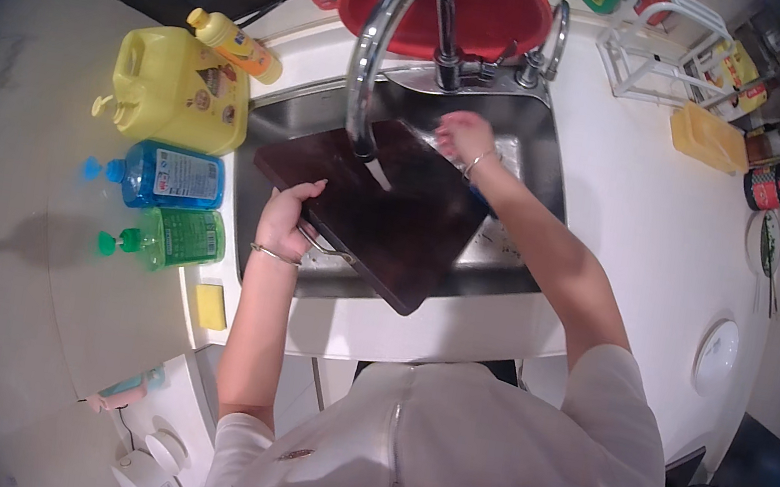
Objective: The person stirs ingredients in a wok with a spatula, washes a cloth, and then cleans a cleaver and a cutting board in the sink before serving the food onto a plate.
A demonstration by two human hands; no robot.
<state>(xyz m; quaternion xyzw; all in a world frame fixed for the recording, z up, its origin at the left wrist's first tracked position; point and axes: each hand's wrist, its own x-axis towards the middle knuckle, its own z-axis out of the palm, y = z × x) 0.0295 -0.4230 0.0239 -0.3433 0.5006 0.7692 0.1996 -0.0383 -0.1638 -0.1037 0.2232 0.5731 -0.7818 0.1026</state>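
My left hand (286, 217) grips the near-left edge of a dark brown cutting board (393, 221), thumb on top, beside the board's metal handle (329, 246). The board is held at a slant over a stainless steel sink (552, 169). Water (379, 175) runs from the curved chrome faucet (366, 74) onto the board. My right hand (465, 137) is beyond the board's far right edge, over the sink. It is blurred, with its fingers bent, and whether it holds anything is unclear. Dark bits lie on the sink floor at the right.
Left of the sink stand a yellow jug (182, 91), a blue bottle (177, 178), a green pump bottle (186, 239) and a yellow sponge (210, 306). A red basin (447, 10) leans behind the faucet. Rightward are a white rack (649, 78), a yellow container (712, 138) and a white dish (717, 357).
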